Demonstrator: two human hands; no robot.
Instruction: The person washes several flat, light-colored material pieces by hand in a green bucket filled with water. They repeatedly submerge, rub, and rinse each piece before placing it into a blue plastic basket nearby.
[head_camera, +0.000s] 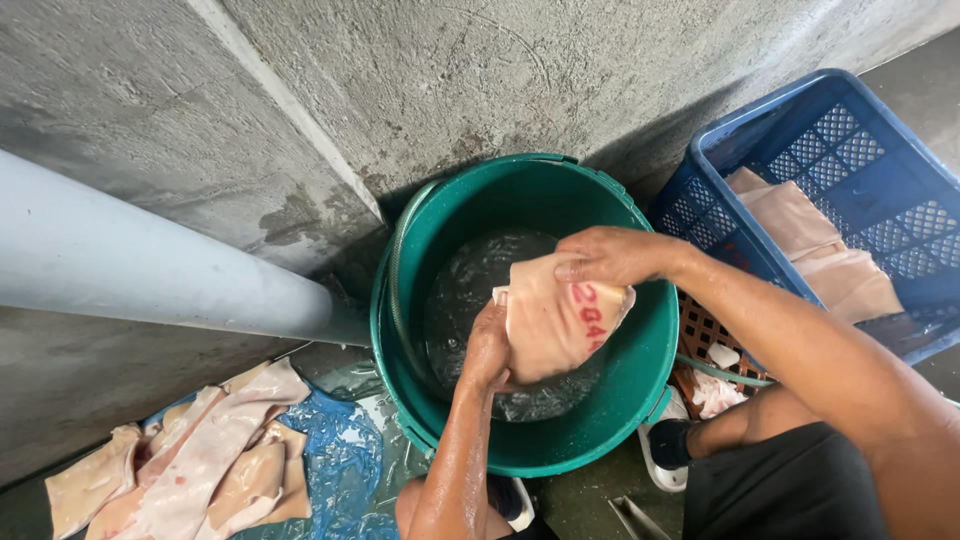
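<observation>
I hold one slab of pale pork skin (555, 325) over the green bucket (640, 400), just above the water (470, 290) inside it. My right hand (610, 255) clamps the slab's top edge, fingers curled over the upper rim and thumb toward the bucket's centre. My left hand (488, 350) grips the slab's lower left edge from below; its fingers are mostly hidden behind the skin, so I judge the hold as closed around the slab, though the exact finger placement cannot be seen. The slab carries a red stamped mark on its right face and hangs slightly folded between both hands.

The bucket stands on the floor against a grey concrete wall (450, 90). A grey pipe (150, 265) runs from the left edge to just beside the bucket's rim. To the right, touching or nearly touching the bucket, sits a blue plastic crate (860, 150) with more skin pieces (820, 250) lying in it. At lower left, a pile of skin slabs (200, 460) rests on a blue sheet (340, 460). A thin green hose (720, 372) lies near the bucket's right side.
</observation>
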